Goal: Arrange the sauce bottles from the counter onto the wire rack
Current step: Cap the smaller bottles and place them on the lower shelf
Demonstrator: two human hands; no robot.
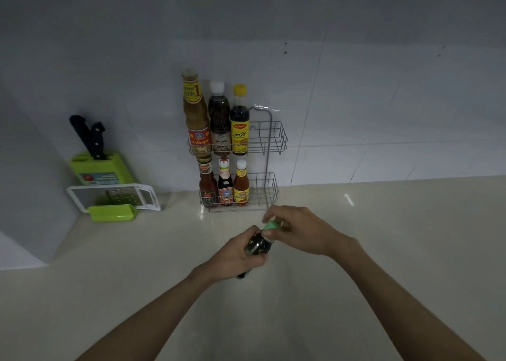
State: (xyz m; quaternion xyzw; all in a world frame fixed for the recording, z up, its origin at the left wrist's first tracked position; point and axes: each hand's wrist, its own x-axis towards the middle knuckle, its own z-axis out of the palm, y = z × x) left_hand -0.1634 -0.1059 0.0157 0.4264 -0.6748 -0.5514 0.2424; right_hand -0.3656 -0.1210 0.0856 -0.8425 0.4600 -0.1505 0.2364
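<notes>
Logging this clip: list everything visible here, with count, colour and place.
wire rack: one, grey metal, two shelves, against the wall
tall bottles: three, brown and dark, upper shelf, left side
small bottles: three, red and dark, lower shelf, left side
dark bottle: one, green cap, held above the counter
knife block: one, green, two black handles, left by the wall
grater: one, white frame, green holder, in front of the block
counter: one, beige
left hand: grips the bottle's body
right hand: on the cap
</notes>
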